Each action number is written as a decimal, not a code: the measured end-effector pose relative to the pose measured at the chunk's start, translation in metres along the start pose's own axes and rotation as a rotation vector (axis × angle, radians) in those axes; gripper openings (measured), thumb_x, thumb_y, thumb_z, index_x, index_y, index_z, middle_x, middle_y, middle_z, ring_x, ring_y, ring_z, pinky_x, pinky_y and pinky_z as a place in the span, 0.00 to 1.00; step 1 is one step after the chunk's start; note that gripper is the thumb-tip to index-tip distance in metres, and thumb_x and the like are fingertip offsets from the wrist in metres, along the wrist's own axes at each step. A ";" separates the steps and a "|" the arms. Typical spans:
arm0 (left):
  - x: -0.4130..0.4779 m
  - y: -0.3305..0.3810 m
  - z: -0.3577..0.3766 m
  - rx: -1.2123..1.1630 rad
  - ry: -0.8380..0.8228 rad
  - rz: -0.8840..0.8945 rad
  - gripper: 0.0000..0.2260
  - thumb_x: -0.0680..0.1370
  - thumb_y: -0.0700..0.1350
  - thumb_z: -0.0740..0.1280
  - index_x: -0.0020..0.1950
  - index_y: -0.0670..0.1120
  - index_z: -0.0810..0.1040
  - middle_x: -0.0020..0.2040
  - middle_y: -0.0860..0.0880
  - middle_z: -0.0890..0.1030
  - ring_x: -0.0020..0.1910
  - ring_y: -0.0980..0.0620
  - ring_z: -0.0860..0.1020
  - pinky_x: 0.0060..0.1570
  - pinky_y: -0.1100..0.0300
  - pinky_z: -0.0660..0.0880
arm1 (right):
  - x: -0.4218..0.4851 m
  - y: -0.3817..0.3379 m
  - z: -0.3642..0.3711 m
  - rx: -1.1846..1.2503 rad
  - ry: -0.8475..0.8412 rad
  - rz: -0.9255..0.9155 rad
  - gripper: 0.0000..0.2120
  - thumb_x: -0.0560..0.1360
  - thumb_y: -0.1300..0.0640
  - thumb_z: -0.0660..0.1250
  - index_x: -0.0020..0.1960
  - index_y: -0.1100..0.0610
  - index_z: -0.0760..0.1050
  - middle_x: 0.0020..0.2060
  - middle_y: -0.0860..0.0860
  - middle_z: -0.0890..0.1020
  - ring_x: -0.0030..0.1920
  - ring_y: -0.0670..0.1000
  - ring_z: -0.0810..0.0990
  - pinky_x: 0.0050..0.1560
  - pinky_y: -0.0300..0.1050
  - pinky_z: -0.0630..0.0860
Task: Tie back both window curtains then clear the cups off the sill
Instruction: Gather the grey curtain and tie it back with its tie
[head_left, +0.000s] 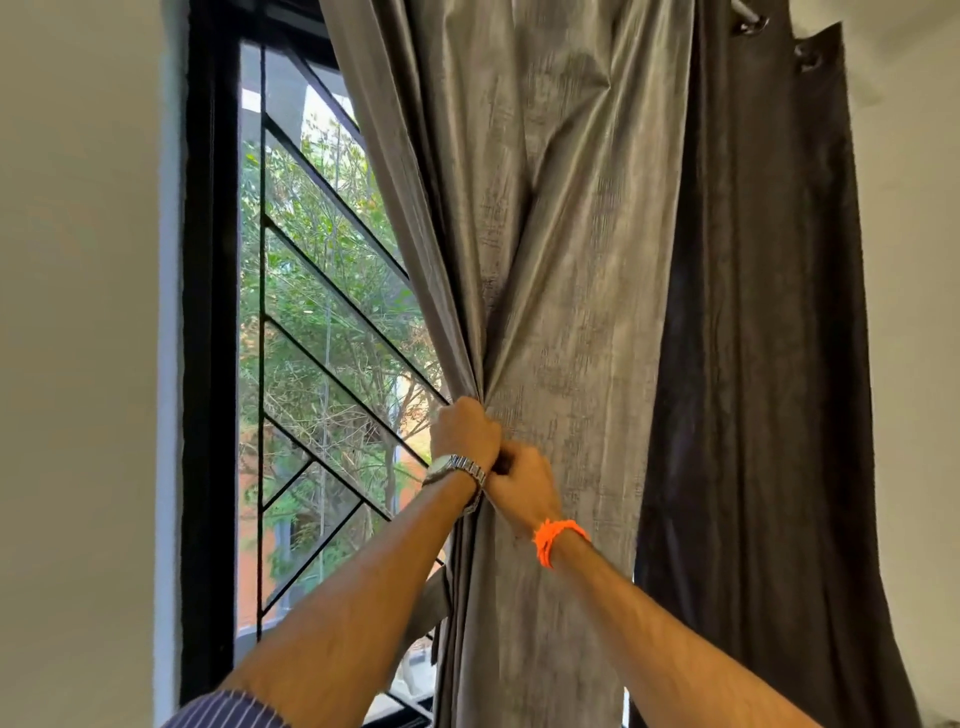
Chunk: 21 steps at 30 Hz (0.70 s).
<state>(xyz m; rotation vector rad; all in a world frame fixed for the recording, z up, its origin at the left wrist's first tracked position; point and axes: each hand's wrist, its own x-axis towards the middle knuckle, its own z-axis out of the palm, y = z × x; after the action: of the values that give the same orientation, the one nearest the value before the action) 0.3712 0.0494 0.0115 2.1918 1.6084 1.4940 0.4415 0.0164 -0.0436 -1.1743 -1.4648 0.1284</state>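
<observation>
A light grey curtain hangs in front of the window, gathered at mid height. My left hand, with a metal watch on the wrist, grips the gathered left edge of that curtain. My right hand, an orange thread at its wrist, is curled just below and to the right, pressed against the same fabric; what it holds is hidden. A darker grey curtain hangs to the right. A short strip of grey fabric sticks out low on the left. No cups or sill are in view.
The black window frame and a slanted metal grille stand to the left, with trees outside. Plain walls flank the window on both sides. The curtain rod end and eyelets show at the top right.
</observation>
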 end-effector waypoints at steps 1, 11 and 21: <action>0.003 -0.003 0.000 0.023 -0.004 0.009 0.09 0.79 0.45 0.62 0.47 0.40 0.76 0.48 0.39 0.80 0.50 0.40 0.78 0.41 0.55 0.67 | 0.001 0.001 -0.001 0.012 -0.007 -0.001 0.11 0.70 0.65 0.65 0.33 0.53 0.77 0.25 0.46 0.78 0.25 0.39 0.71 0.28 0.34 0.69; 0.031 -0.033 0.016 0.049 -0.002 0.098 0.12 0.81 0.47 0.61 0.48 0.38 0.76 0.46 0.39 0.80 0.46 0.40 0.79 0.46 0.52 0.73 | 0.041 0.049 -0.041 -0.106 0.469 0.247 0.13 0.68 0.50 0.75 0.51 0.50 0.80 0.46 0.49 0.85 0.45 0.48 0.82 0.53 0.50 0.80; 0.050 -0.027 0.034 0.091 -0.006 0.034 0.09 0.80 0.42 0.60 0.51 0.36 0.75 0.43 0.42 0.77 0.41 0.44 0.75 0.40 0.57 0.69 | 0.079 0.110 -0.083 0.079 0.552 0.566 0.53 0.53 0.48 0.84 0.70 0.53 0.61 0.60 0.63 0.78 0.60 0.64 0.77 0.59 0.57 0.74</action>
<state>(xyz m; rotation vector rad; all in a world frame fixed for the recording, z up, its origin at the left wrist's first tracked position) 0.3760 0.1155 0.0124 2.2788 1.6780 1.4488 0.5860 0.0813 -0.0372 -1.3958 -0.6207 0.2257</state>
